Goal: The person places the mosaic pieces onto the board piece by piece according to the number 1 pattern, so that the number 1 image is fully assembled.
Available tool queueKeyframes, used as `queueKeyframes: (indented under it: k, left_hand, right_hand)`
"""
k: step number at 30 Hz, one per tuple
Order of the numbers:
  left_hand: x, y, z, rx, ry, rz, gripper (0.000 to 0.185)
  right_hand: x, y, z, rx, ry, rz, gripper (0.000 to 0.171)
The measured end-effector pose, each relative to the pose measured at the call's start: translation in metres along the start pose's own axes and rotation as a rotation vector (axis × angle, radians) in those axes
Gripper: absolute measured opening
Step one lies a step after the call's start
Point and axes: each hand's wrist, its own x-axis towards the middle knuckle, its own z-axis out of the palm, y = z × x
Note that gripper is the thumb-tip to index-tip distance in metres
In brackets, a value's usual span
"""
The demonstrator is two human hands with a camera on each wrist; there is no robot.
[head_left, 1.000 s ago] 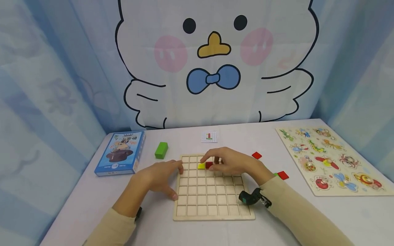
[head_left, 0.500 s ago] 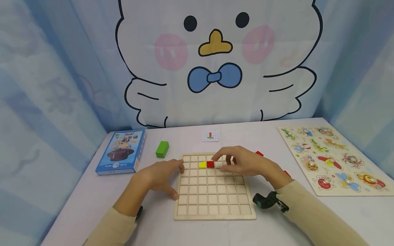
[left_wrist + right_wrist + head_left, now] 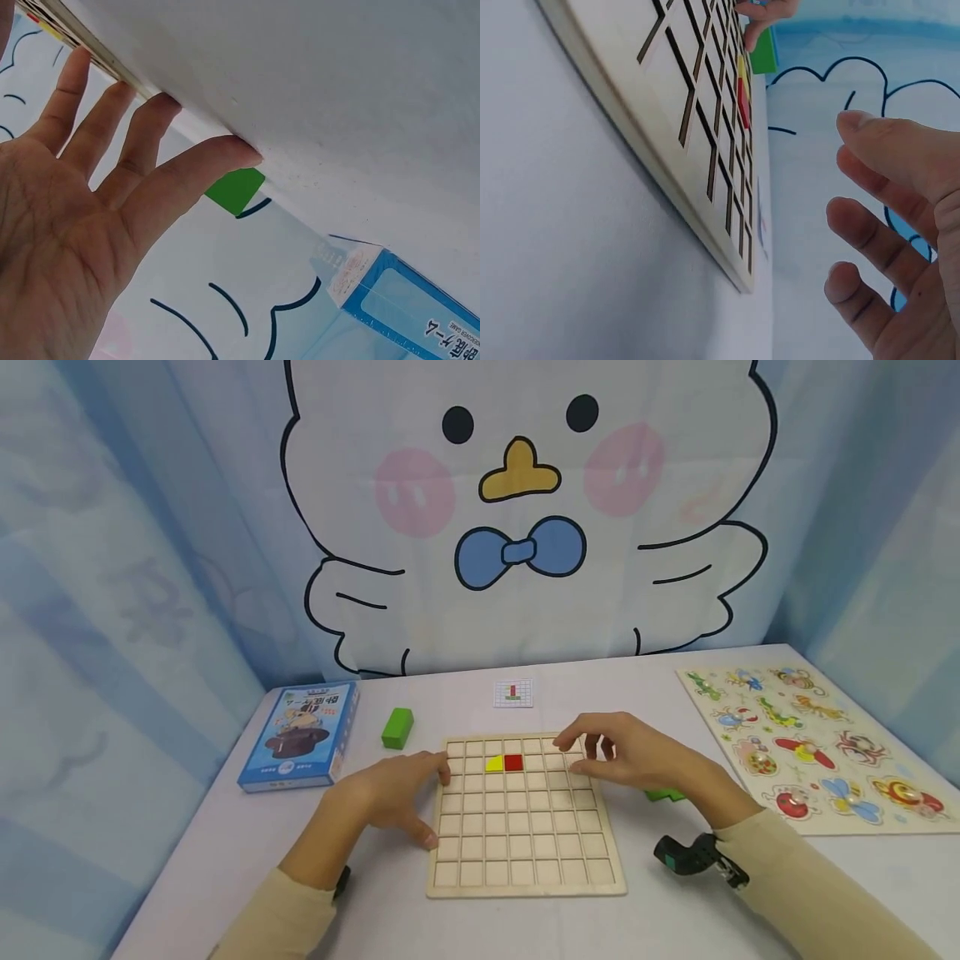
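Note:
A pale wooden grid board (image 3: 525, 822) lies flat on the table. In its second row sit a yellow piece (image 3: 494, 764) with a slanted side and a red square (image 3: 513, 763), side by side. My left hand (image 3: 390, 793) touches the board's left edge with spread thumb and fingers; the left wrist view shows these fingers (image 3: 150, 135) along the edge. Over the board's upper right corner hovers my right hand (image 3: 622, 752), loosely bent and holding nothing. In the right wrist view, its fingers (image 3: 862, 225) stand apart from the board. Green pieces (image 3: 663, 794) lie partly hidden beneath my right hand.
Beyond the board lies a small card (image 3: 513, 693) printed with a grid pattern. A green block (image 3: 397, 728) and a blue game box (image 3: 300, 735) are at the back left. On the right lies an insect puzzle board (image 3: 825, 743). A cartoon curtain (image 3: 517, 618) closes off the back.
My right hand has drawn away to the right from the red square, which stays beside the yellow piece. The loose red pieces on the right are now hidden. My left hand stays in place.

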Motion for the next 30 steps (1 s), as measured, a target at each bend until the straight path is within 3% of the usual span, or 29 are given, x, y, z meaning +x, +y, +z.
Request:
queueKeyframes:
  k: [6,18,30]
  left_hand:
    - [0.000,-0.002,0.002,0.001,-0.006,-0.001,0.070]
    - [0.001,-0.002,0.000,0.019,-0.010,0.035,0.071]
    - [0.002,-0.003,-0.001,0.028,-0.010,0.033,0.072]
  right_hand:
    - [-0.013,0.006,-0.007,-0.031,0.058,-0.042,0.030]
    - [-0.040,0.017,-0.026,-0.096,0.113,0.010,0.035]
    - [-0.059,0.023,-0.034,-0.072,0.122,0.047,0.031]
